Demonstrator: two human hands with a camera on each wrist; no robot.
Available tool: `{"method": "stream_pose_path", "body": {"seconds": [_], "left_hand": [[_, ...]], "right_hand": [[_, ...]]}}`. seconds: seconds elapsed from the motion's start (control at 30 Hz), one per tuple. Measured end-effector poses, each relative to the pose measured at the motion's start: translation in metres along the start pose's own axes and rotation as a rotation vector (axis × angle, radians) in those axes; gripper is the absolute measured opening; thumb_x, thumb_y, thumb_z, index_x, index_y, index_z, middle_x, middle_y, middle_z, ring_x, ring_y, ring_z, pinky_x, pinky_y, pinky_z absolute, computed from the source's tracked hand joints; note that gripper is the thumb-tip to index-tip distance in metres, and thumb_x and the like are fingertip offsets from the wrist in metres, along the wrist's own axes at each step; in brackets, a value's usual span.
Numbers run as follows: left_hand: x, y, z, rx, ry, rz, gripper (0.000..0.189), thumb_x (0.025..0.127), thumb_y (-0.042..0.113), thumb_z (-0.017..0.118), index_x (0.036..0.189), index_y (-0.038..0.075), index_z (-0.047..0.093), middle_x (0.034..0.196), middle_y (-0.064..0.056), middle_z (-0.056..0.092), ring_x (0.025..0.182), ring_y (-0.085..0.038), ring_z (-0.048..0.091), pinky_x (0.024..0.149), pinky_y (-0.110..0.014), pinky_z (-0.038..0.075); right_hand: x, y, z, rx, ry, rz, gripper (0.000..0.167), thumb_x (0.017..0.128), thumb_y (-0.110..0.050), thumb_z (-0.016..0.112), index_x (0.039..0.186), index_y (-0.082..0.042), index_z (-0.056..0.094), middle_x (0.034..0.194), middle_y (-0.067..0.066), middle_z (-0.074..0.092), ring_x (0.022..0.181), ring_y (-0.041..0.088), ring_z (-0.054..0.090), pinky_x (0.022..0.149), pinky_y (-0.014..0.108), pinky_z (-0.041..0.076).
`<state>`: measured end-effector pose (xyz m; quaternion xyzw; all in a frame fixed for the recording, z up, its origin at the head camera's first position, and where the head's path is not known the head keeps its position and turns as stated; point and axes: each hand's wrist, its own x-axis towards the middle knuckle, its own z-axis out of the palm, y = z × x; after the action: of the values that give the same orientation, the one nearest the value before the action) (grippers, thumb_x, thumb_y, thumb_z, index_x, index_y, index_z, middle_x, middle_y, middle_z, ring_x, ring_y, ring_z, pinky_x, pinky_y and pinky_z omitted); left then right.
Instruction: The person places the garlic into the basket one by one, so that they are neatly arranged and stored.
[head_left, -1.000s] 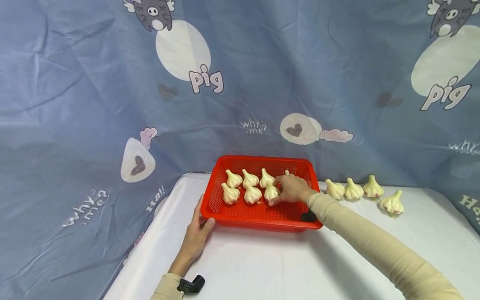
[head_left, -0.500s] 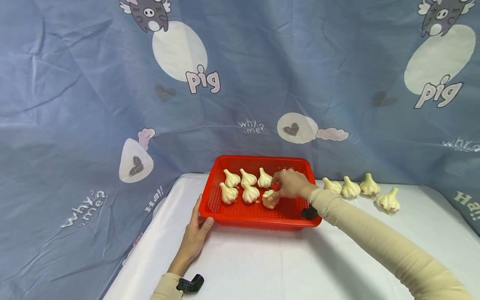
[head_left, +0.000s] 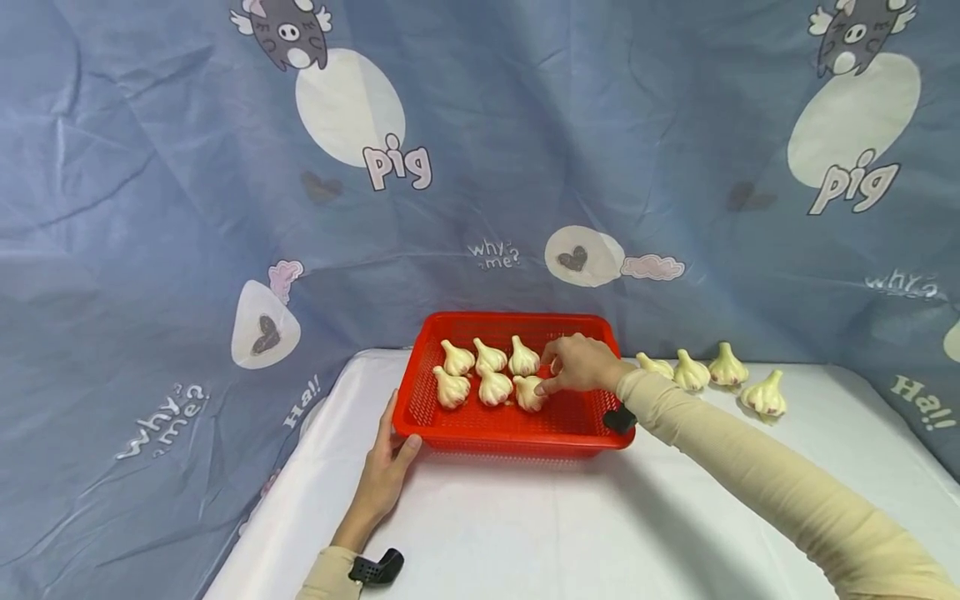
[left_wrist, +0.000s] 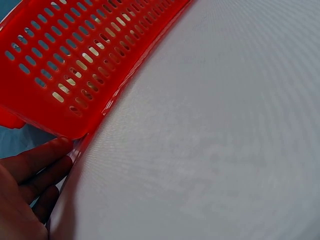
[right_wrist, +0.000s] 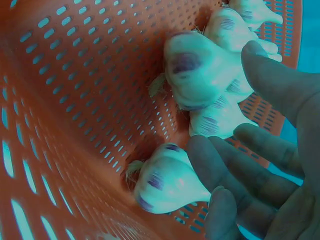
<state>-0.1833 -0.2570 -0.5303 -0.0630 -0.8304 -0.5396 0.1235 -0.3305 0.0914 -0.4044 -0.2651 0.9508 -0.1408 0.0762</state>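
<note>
Inside the red plastic basket (head_left: 495, 434) several garlic bulbs lie in two rows, stems mostly toward the back. My right hand (head_left: 583, 364) hovers over the basket's right half, with thumb and fingers spread beside the front row's rightmost garlic bulb (head_left: 529, 395). In the right wrist view that garlic bulb (right_wrist: 192, 70) sits free just beyond the thumb. Another garlic bulb (right_wrist: 165, 180) lies near the fingertips; in the head view the hand mostly hides it. My left hand (head_left: 386, 471) rests against the basket's front left corner, its fingers (left_wrist: 42, 160) fairly straight and touching the plastic.
Several more garlic bulbs (head_left: 726, 365) stand on the white tablecloth (head_left: 517, 533) to the right of the basket. A blue patterned curtain (head_left: 465, 100) hangs directly behind the basket and along the left side.
The front-row garlic bulb at my right fingers was turned and set down, and the fingers have let go of it. My left hand stays at the basket corner. The head view shifted slightly right.
</note>
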Motion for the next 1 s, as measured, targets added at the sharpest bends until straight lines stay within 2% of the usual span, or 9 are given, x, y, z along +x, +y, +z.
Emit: {"method": "stream_pose_path", "body": {"seconds": [0.2,0.37,0.6,0.7,0.83,1.0], "left_hand": [[-0.002,-0.002,0.003,-0.006,0.004,-0.007,0.081,0.105,0.02,0.062,0.171,0.035,0.018,0.165,-0.014,0.048,0.13,-0.037,0.067,0.115,-0.067,0.041],[-0.002,-0.003,0.003,-0.006,0.001,-0.014,0.081,0.105,0.021,0.062,0.171,0.036,0.018,0.165,-0.015,0.047,0.131,-0.038,0.066,0.116,-0.068,0.039],[-0.001,-0.003,0.002,0.003,0.004,-0.004,0.081,0.106,0.02,0.062,0.171,0.035,0.017,0.164,-0.015,0.048,0.13,-0.037,0.067,0.114,-0.066,0.041],[0.0,-0.003,0.001,0.004,0.004,-0.004,0.081,0.106,0.021,0.061,0.171,0.036,0.017,0.165,-0.015,0.046,0.13,-0.037,0.067,0.114,-0.067,0.042],[0.0,-0.002,0.003,0.003,-0.002,-0.014,0.082,0.106,0.022,0.061,0.171,0.039,0.015,0.167,-0.013,0.045,0.131,-0.037,0.066,0.115,-0.066,0.041],[0.0,-0.001,0.002,0.01,-0.003,-0.021,0.082,0.106,0.022,0.061,0.171,0.041,0.014,0.168,-0.011,0.044,0.13,-0.034,0.066,0.114,-0.063,0.043]], "right_hand": [[-0.004,0.0,0.0,-0.003,-0.006,-0.014,0.045,0.088,-0.044,0.085,0.118,-0.011,0.077,0.107,0.008,0.082,0.099,0.024,0.075,0.084,0.049,0.06],[-0.008,0.002,-0.003,0.01,0.004,-0.029,0.038,0.089,-0.039,0.085,0.114,-0.012,0.078,0.103,0.007,0.082,0.095,0.021,0.075,0.083,0.046,0.06],[-0.021,0.012,-0.021,0.026,0.051,-0.017,0.037,0.089,-0.04,0.084,0.112,-0.011,0.08,0.098,0.003,0.081,0.09,0.017,0.074,0.081,0.047,0.06],[-0.031,0.019,-0.033,0.024,0.096,-0.014,0.037,0.087,-0.039,0.086,0.11,-0.01,0.081,0.095,0.002,0.08,0.088,0.018,0.074,0.08,0.046,0.059],[-0.054,0.037,-0.047,0.027,0.144,0.002,0.034,0.087,-0.035,0.086,0.108,-0.008,0.081,0.095,0.002,0.081,0.088,0.02,0.074,0.079,0.046,0.059],[-0.085,0.064,-0.062,0.038,0.145,0.081,0.03,0.09,-0.034,0.082,0.107,-0.009,0.081,0.097,0.001,0.082,0.092,0.023,0.076,0.079,0.048,0.059]]}}
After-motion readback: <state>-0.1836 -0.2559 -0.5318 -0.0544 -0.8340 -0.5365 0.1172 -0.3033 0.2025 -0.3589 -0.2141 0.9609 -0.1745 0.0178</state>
